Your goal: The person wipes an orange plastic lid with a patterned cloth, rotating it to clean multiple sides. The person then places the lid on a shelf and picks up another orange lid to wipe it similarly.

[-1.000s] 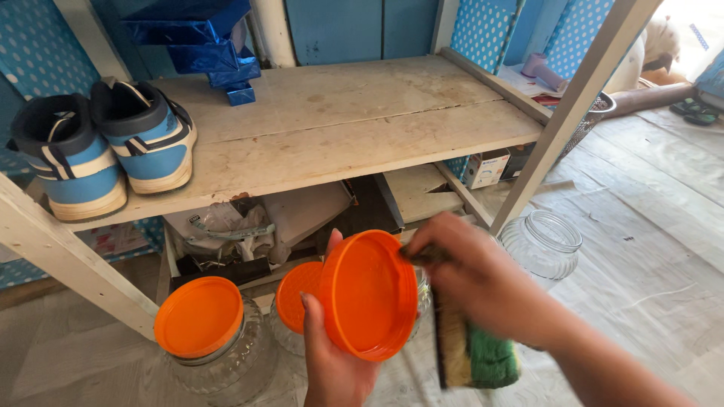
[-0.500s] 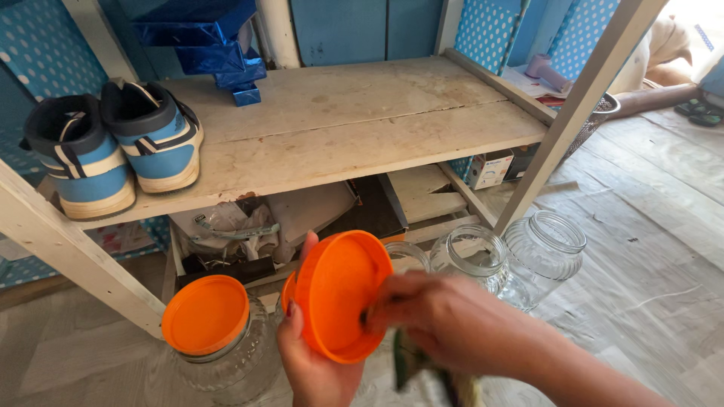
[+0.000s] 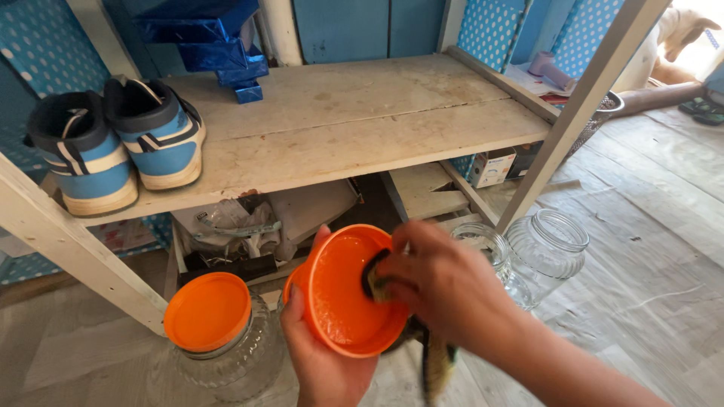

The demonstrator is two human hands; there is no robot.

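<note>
My left hand (image 3: 320, 358) grips an orange plastic lid (image 3: 343, 298) from below, its hollow inside tilted toward me. My right hand (image 3: 445, 283) presses a dark sponge or cloth (image 3: 377, 280) against the inside of the lid; a greenish strip of it hangs down below the hand (image 3: 436, 362). A second orange edge shows just behind the lid on the left.
A glass jar with an orange lid (image 3: 210, 313) stands at the lower left. Two lidless glass jars (image 3: 547, 245) stand on the floor at the right. A wooden shelf (image 3: 354, 143) carries a pair of blue sneakers (image 3: 113, 147) and blue boxes (image 3: 219, 45).
My right hand has moved from beside the lid's rim into its inside, pushing the sponge against it. The lid has tipped to face me more.
</note>
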